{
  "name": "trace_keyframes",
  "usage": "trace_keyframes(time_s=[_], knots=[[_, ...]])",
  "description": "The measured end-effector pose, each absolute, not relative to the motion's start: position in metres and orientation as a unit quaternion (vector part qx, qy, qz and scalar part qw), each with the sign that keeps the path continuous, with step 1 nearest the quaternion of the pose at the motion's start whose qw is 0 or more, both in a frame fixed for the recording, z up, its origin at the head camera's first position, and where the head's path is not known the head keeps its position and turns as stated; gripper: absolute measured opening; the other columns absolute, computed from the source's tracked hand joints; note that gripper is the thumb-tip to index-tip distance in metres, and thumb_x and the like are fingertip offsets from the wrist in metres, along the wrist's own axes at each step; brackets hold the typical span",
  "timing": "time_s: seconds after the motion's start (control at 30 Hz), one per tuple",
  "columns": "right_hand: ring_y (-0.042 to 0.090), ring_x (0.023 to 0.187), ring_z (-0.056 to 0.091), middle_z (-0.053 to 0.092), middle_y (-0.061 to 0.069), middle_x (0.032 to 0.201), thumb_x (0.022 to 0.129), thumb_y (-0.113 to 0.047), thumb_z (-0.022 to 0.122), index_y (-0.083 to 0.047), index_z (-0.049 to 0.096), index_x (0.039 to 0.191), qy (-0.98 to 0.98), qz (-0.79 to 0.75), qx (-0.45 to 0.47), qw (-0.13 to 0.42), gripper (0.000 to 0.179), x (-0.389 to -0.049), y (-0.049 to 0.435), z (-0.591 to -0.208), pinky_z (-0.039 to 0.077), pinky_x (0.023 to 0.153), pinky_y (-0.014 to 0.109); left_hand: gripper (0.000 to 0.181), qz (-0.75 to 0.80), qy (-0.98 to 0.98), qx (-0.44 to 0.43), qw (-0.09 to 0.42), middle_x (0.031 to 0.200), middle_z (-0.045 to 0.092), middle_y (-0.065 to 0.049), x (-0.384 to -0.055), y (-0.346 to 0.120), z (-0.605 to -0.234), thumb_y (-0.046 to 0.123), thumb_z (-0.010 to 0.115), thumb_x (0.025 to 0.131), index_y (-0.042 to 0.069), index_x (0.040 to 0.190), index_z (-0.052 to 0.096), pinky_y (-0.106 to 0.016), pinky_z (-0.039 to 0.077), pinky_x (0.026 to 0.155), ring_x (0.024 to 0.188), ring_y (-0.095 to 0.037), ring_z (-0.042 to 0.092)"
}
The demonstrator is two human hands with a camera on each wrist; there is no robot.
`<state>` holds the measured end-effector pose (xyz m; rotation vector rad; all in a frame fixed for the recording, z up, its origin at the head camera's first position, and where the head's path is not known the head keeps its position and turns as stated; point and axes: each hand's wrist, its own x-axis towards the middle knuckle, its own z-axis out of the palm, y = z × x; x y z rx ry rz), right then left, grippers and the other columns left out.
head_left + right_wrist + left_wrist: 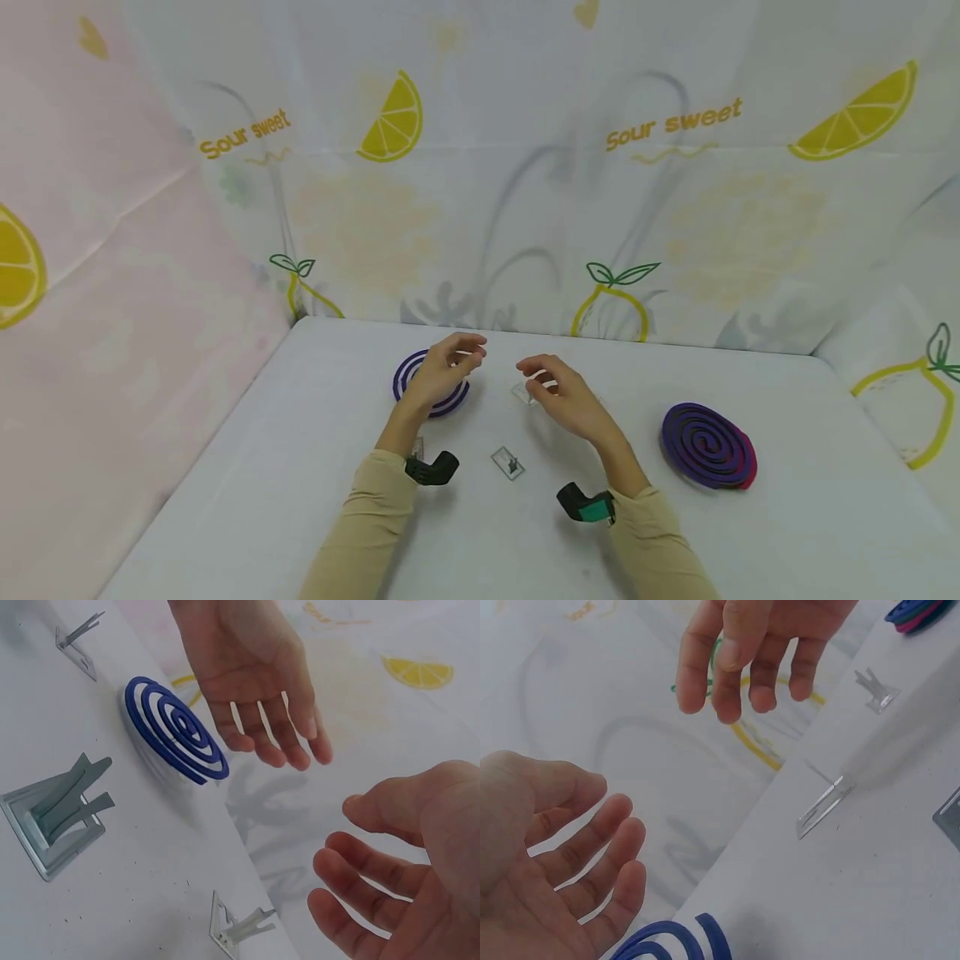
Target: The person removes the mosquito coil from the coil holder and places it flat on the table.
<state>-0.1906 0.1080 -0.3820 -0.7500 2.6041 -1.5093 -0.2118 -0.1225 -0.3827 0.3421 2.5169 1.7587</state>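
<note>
Both hands hang in the air above the white table, palms partly facing each other, with a gap between them. My left hand (pixel 442 371), fingers loosely bent, holds nothing and is above a blue-purple mosquito coil (pixel 450 406), hiding part of it. My right hand (pixel 562 396) is also bare, its fingers relaxed and slightly curved. Behind it, a small metal coil stand (pixel 522 394) is partly covered. Nearer the front lies another metal stand (pixel 508 463) with an upright forked prong, seen large in the right wrist view as a grey stand (pixel 60 810).
On the right side of the table lies a stack of coils (pixel 705 446), purple on top with pinkish red beneath. One more stand (pixel 417 448) shows beside the left wrist. A printed cloth wall (pixel 480 208) borders the table's back.
</note>
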Motion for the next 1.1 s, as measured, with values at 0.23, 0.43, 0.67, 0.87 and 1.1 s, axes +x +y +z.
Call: trace_keyframes(time_s=[0.23,0.43,0.67,0.87,1.1], knots=[[0.024,0.108,0.056,0.057,0.015,0.124,0.094,-0.01,0.055,-0.01,0.054,0.123,0.836,-0.491,-0.243,0.044,0.029,-0.191,0.091,-0.385,0.047,0.089,0.037,0.031,0.543,0.833,0.104,-0.02,0.116,0.063,-0.013,-0.208,-0.146,-0.386,0.02,0.056,0.096,0.009,0.125,0.057,-0.035,0.047,0.087,0.105,-0.027,0.059],[0.027,0.112,0.056,0.055,0.016,0.128,0.094,-0.009,0.054,-0.007,0.053,0.125,0.827,-0.489,-0.269,0.064,0.032,-0.19,0.073,-0.388,0.046,0.09,0.037,0.03,0.549,0.829,0.082,-0.068,0.116,0.063,-0.016,-0.204,-0.172,-0.387,0.015,0.056,0.095,0.004,0.123,0.058,-0.042,0.045,0.097,0.11,-0.029,0.058],[0.03,0.115,0.054,0.052,0.017,0.13,0.094,-0.01,0.054,-0.007,0.051,0.128,0.816,-0.498,-0.281,0.084,0.034,-0.192,0.054,-0.392,0.045,0.094,0.041,0.031,0.556,0.824,0.055,-0.091,0.119,0.061,-0.018,-0.203,-0.196,-0.385,0.017,0.056,0.095,0.005,0.123,0.058,-0.041,0.045,0.096,0.111,-0.03,0.057],[0.035,0.12,0.049,0.044,0.021,0.135,0.094,-0.01,0.054,-0.006,0.042,0.136,0.814,-0.507,-0.258,0.121,0.044,-0.193,0.041,-0.396,0.044,0.098,0.048,0.027,0.526,0.846,0.008,-0.082,0.124,0.058,-0.015,-0.202,-0.207,-0.388,0.013,0.054,0.095,0.008,0.121,0.059,-0.041,0.048,0.092,0.114,-0.03,0.056],[0.038,0.129,0.042,0.035,0.021,0.142,0.094,-0.015,0.055,-0.01,0.026,0.147,0.804,-0.53,-0.208,0.171,0.061,-0.195,0.029,-0.403,0.043,0.1,0.051,0.036,0.487,0.872,-0.03,-0.027,0.131,0.051,-0.019,-0.202,-0.214,-0.393,0.016,0.053,0.095,0.007,0.129,0.052,-0.048,0.043,0.098,0.119,-0.037,0.051]])
